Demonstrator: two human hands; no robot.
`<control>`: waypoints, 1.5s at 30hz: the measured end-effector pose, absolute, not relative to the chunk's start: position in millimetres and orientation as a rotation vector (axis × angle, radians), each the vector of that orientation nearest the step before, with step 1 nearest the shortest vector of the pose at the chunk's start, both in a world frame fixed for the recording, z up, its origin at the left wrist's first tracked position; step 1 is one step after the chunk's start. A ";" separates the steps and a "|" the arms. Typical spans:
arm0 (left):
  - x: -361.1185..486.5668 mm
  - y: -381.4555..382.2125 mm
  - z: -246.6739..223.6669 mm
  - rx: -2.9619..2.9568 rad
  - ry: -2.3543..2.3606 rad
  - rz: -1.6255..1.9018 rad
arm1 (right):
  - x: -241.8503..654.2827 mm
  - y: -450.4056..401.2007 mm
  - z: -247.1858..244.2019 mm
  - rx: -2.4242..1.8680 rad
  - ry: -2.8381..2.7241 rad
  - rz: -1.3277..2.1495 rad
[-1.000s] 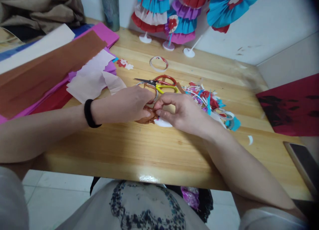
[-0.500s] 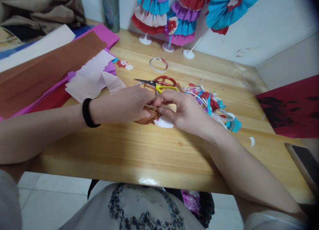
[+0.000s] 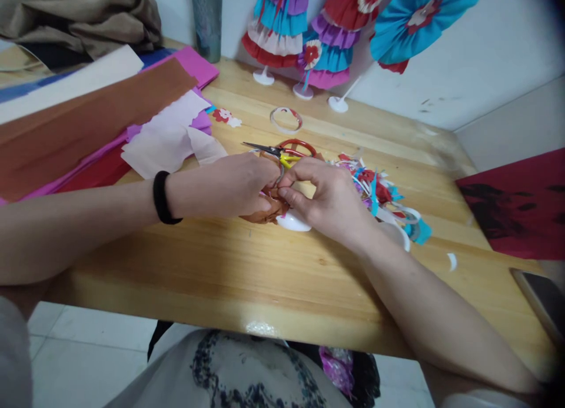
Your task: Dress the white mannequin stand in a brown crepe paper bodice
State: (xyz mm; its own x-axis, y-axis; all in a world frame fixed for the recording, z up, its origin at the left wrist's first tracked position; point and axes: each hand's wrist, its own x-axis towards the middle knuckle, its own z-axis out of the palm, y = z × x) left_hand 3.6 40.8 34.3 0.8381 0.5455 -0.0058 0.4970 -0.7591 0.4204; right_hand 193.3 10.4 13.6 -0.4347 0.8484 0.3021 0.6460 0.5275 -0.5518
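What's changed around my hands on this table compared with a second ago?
Your right hand shifted slightly toward the metal scissors with red and yellow handles, covering more of the yellow one. No visible grasp or release. Your left hand stays on the crumpled brown paper; the scissors stay put.

Scissors (image 3: 279,151) seemingly block beyond crumpled brown paper (image 3: 270,211); nearer tabletop (image 3: 247,272) leaves passage.
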 end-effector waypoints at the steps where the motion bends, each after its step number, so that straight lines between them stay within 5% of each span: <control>1: 3.0 40.8 34.1 2.608 0.751 0.198 | 193.4 10.9 12.6 -1.208 -2.207 0.496; 45: 3.3 40.7 34.4 2.586 0.856 0.115 | 193.0 15.3 6.4 -0.947 -2.475 0.109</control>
State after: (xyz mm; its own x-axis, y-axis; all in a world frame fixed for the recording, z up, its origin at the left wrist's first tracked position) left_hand 3.3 40.7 34.4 0.8078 0.5873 -0.0498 0.5532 -0.7262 0.4082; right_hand 193.0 15.3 6.4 -0.6426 0.6465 0.4112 0.6079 0.7569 -0.2400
